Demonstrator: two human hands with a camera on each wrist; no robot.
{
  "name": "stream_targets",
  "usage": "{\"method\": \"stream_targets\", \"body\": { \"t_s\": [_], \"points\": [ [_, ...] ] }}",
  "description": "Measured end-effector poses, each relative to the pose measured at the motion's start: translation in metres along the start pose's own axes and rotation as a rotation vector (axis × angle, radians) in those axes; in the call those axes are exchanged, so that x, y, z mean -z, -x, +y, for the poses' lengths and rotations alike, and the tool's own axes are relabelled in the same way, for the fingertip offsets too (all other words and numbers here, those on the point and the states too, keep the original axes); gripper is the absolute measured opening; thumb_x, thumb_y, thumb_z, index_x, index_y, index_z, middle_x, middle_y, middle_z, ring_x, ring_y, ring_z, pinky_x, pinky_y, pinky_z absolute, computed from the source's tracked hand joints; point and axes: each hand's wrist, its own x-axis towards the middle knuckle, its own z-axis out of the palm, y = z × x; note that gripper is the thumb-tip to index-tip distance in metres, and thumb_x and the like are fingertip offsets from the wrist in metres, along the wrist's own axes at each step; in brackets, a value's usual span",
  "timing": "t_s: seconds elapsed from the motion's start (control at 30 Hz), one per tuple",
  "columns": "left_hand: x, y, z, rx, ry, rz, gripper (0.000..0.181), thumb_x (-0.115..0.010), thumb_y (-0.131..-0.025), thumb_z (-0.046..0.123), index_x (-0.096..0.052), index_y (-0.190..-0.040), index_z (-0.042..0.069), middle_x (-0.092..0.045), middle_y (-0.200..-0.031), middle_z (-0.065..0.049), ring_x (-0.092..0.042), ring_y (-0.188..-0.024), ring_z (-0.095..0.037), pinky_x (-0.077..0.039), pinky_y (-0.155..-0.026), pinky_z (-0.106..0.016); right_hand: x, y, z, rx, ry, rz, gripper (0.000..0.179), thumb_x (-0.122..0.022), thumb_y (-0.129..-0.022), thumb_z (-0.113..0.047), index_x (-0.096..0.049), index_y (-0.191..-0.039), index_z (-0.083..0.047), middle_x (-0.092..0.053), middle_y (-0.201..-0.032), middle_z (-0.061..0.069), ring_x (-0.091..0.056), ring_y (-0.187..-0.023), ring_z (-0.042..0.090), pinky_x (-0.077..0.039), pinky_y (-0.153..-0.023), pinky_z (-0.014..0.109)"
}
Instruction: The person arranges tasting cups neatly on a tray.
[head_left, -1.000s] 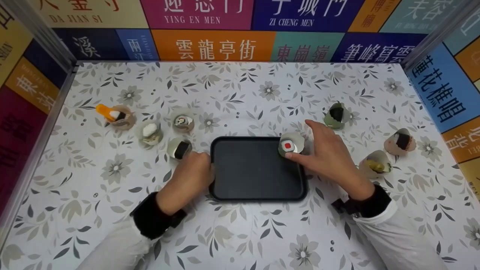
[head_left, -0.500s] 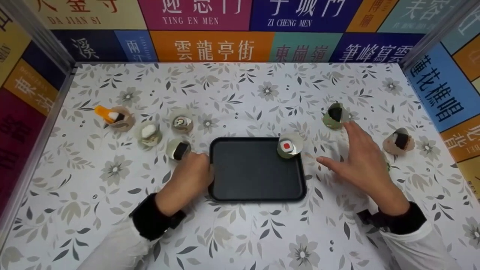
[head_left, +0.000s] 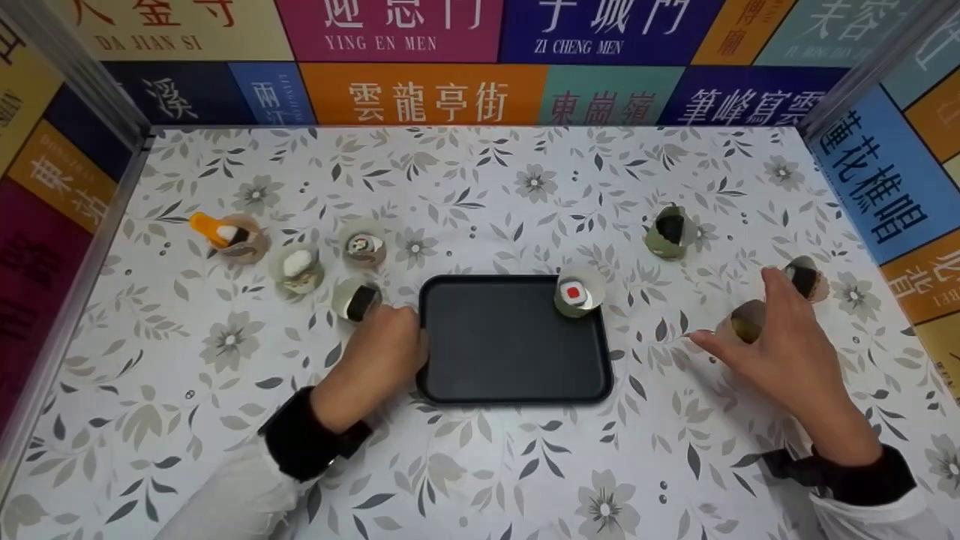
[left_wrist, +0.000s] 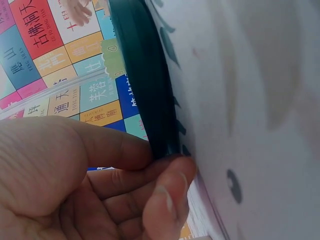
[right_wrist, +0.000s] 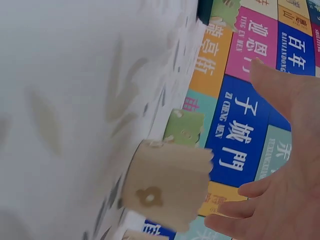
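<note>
My left hand point(head_left: 373, 360) pinches the left rim of a black rectangular tray point(head_left: 517, 345); in the left wrist view the thumb and fingers meet at the tray's edge point(left_wrist: 150, 85). In the tray's far right corner stands a green paper cup holding a toy sushi roll point(head_left: 574, 292) with a red centre. My right hand point(head_left: 799, 364) is spread beside a beige paper cup point(head_left: 739, 322) with a yellowish-green piece inside. In the right wrist view, that cup point(right_wrist: 165, 180) stands close to the open fingers, which hold nothing.
Behind the right hand is a pinkish cup with a black-wrapped piece point(head_left: 806, 281). Farther back stands a green cup point(head_left: 666, 232). Several sushi cups sit left of the tray, one point(head_left: 356, 298) right by the left hand. Printed panels point(head_left: 420, 90) border the flowered table.
My right hand has moved away from the sushi roll cup on the tray, rightward to the beige cup. The left hand stays at the tray's rim.
</note>
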Motion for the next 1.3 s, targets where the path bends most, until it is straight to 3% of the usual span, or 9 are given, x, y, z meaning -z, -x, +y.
{"method": "stream_targets", "body": {
  "t_s": [0.1,0.3,0.5,0.73,1.17,1.3],
  "points": [
    [0.000,0.001,0.000,-0.016,0.000,0.015,0.026,-0.065,-0.082,-0.003,-0.055,-0.060,0.006,-0.063,-0.064,-0.020,-0.065,-0.063,-0.041,-0.053,-0.057,-0.052,0.002,0.004,0.009,-0.045,-0.030,-0.022,0.123,-0.084,-0.084,-0.053,-0.009,-0.165,0.002,-0.029,-0.159,0.038,-0.035,-0.139,0.060,-0.037,-0.092,0.076],
    [-0.001,0.000,-0.001,-0.020,-0.010,0.023,0.025,-0.065,-0.082,-0.002,-0.056,-0.060,0.004,-0.063,-0.064,-0.021,-0.065,-0.062,-0.042,-0.052,-0.057,-0.053,0.005,0.007,0.023,-0.156,-0.133,-0.146,0.126,-0.081,-0.088,-0.053,0.004,-0.166,-0.004,-0.016,-0.165,0.039,-0.025,-0.143,0.065,-0.028,-0.100,0.081],
    [0.000,-0.001,0.000,0.000,-0.002,0.007,0.026,-0.065,-0.082,-0.002,-0.056,-0.059,0.006,-0.063,-0.064,-0.019,-0.064,-0.062,-0.040,-0.052,-0.057,-0.052,0.003,0.009,0.033,-0.152,-0.198,-0.169,0.127,-0.086,-0.086,-0.043,0.006,-0.168,-0.011,-0.019,-0.163,0.040,-0.026,-0.144,0.062,-0.031,-0.098,0.076],
    [0.000,-0.001,0.000,0.029,0.000,-0.011,0.027,-0.065,-0.082,-0.002,-0.055,-0.058,0.007,-0.063,-0.064,-0.018,-0.064,-0.062,-0.038,-0.052,-0.057,-0.051,0.001,0.009,0.037,-0.135,-0.279,-0.216,0.127,-0.088,-0.086,-0.035,0.006,-0.167,-0.009,-0.010,-0.166,0.039,-0.017,-0.147,0.064,-0.024,-0.106,0.079],
    [0.003,-0.001,0.002,0.058,0.000,-0.058,0.025,-0.063,-0.086,0.002,-0.058,-0.062,0.006,-0.065,-0.067,-0.017,-0.066,-0.067,-0.039,-0.053,-0.059,-0.051,-0.002,0.004,0.040,-0.171,-0.205,-0.201,0.122,-0.090,-0.084,-0.034,-0.005,-0.162,0.008,-0.021,-0.158,0.045,-0.032,-0.136,0.067,-0.030,-0.104,0.075],
    [0.003,-0.001,0.001,0.048,0.000,-0.051,0.025,-0.064,-0.086,0.002,-0.058,-0.062,0.006,-0.065,-0.067,-0.017,-0.066,-0.066,-0.039,-0.053,-0.059,-0.051,-0.003,0.003,0.041,-0.161,-0.184,-0.186,0.112,-0.088,-0.086,-0.031,-0.014,-0.159,0.010,-0.035,-0.150,0.046,-0.043,-0.128,0.062,-0.036,-0.097,0.068]
  ]
}}
